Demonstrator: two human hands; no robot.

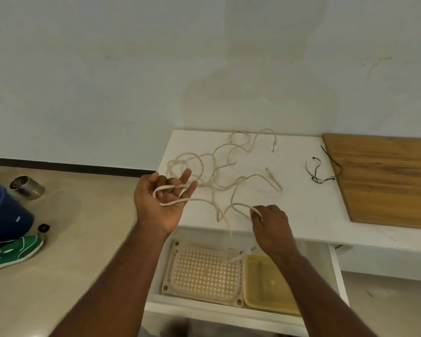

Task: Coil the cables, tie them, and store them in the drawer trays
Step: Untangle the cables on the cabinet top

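Sprawling tangled across white cabinet top (301, 210): cream cable (212, 171), kept loose there likely for feeding into coil.

Sitting open beneath front edge: drawer (336, 268), likely ready for storing; perforated tray (204, 271) on left, yellow tray (267, 285) on right, one cable end dangling in.

Holding palm-up, fingers spread: left hand (162, 205), first loop draped over them.

Pinching strand near front edge: right hand (270, 222), probably drawing slack.

Lying apart, probably for tying: thin black ties (321, 170).

Reading no labels or writing anywhere.
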